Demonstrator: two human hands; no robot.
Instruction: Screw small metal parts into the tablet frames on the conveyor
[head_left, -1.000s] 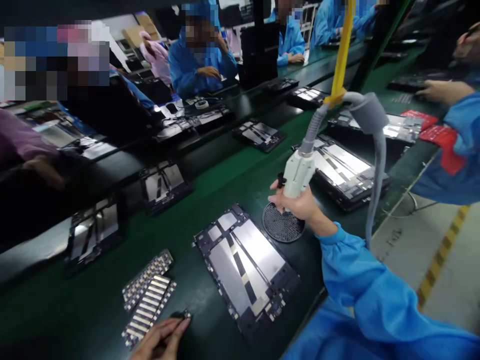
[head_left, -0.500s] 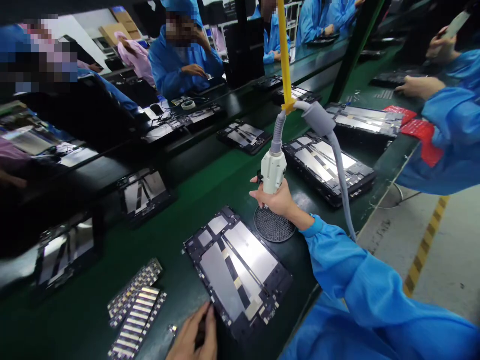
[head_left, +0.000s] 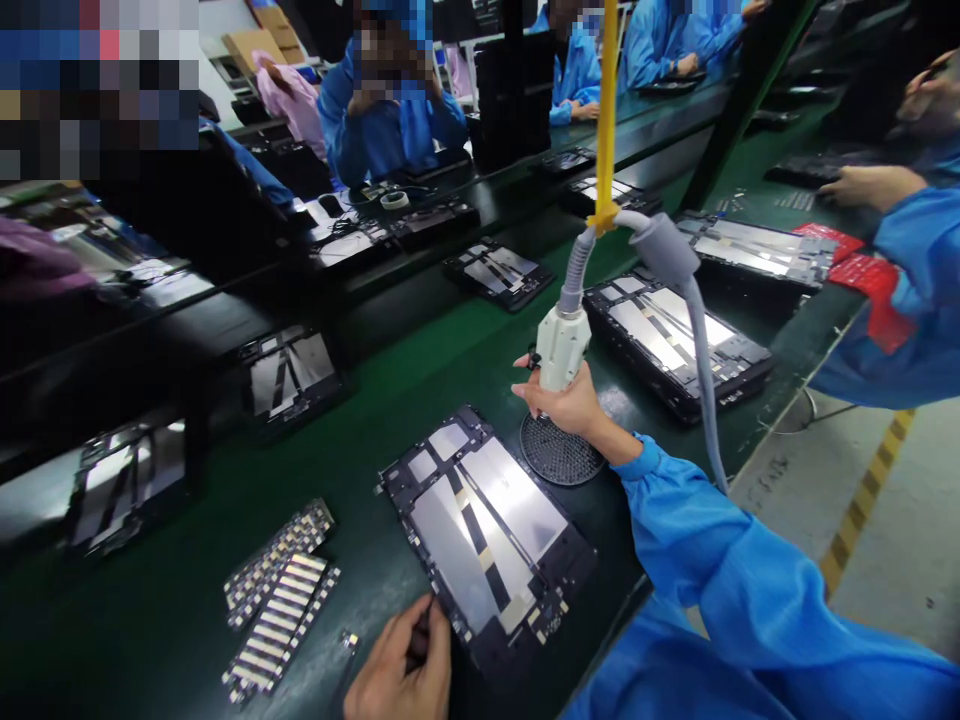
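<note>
My right hand (head_left: pixel 566 405) is wrapped round a white electric screwdriver (head_left: pixel 561 345) that hangs on a grey hose from a yellow strap (head_left: pixel 606 110). Its tip stands over a round black mesh dish (head_left: pixel 562 455). Just left of the dish lies an open tablet chassis (head_left: pixel 487 525) with silver plates. My left hand (head_left: pixel 401 665) is closed at that chassis's near left corner, pinching a small dark thing I cannot make out. Strips of small metal parts (head_left: pixel 281 595) lie left of that hand.
More open tablet chassis (head_left: pixel 675 335) ride the green conveyor (head_left: pixel 420 370) ahead and to the left. Another person's blue sleeve and hand (head_left: pixel 874 185) work at the right by red sheets (head_left: pixel 859 270). Other people in blue coats sit across the line. The floor drops off at right.
My left hand has moved right from the metal strips to the chassis's near corner and closed there. My right hand with the screwdriver has stayed over the mesh dish.
</note>
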